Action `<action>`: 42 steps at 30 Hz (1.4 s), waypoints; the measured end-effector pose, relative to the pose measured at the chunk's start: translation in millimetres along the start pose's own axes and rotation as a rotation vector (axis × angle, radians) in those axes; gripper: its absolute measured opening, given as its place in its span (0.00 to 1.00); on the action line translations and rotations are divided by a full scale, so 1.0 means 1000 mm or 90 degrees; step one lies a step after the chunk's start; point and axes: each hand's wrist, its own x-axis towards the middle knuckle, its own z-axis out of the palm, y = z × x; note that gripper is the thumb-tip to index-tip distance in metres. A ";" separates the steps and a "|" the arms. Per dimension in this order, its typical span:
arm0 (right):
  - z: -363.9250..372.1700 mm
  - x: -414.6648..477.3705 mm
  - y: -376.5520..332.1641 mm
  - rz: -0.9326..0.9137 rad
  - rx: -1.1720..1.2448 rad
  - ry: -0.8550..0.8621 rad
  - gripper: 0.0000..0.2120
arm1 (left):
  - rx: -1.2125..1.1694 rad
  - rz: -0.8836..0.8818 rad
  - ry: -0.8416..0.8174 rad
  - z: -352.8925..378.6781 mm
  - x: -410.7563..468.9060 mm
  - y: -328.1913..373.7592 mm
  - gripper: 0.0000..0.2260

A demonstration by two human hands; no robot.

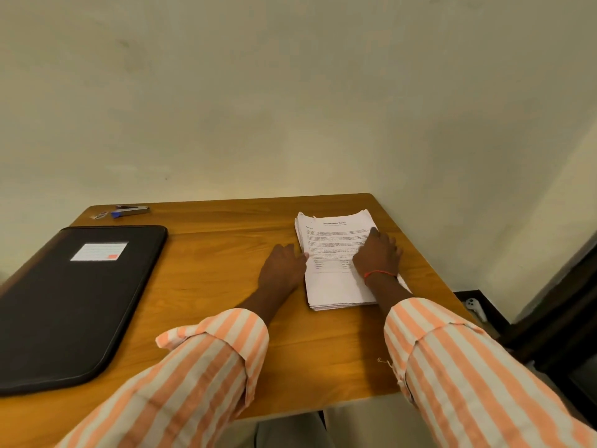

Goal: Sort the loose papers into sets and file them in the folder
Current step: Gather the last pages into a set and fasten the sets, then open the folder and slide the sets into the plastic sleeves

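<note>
At far left on table [226, 227], black folder [74, 302], closed and flat. Behind it, near the wall, stapler [130, 211]. Right of centre, left hand [282, 266] flat on the wood, fingers straight, touching the left edge of papers [332, 253], gripping nothing. Stacked near the table's right edge. On top, right hand [376, 253], fingers spread, resting flat, pinching nothing.

Wooden table [206, 279] against plain cream wall [290, 92]; dark doorframe [568, 302] right.
</note>
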 end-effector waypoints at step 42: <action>0.072 -0.186 -0.297 -0.568 0.004 -0.293 0.33 | 0.259 -0.289 0.082 -0.176 -0.134 -0.252 0.27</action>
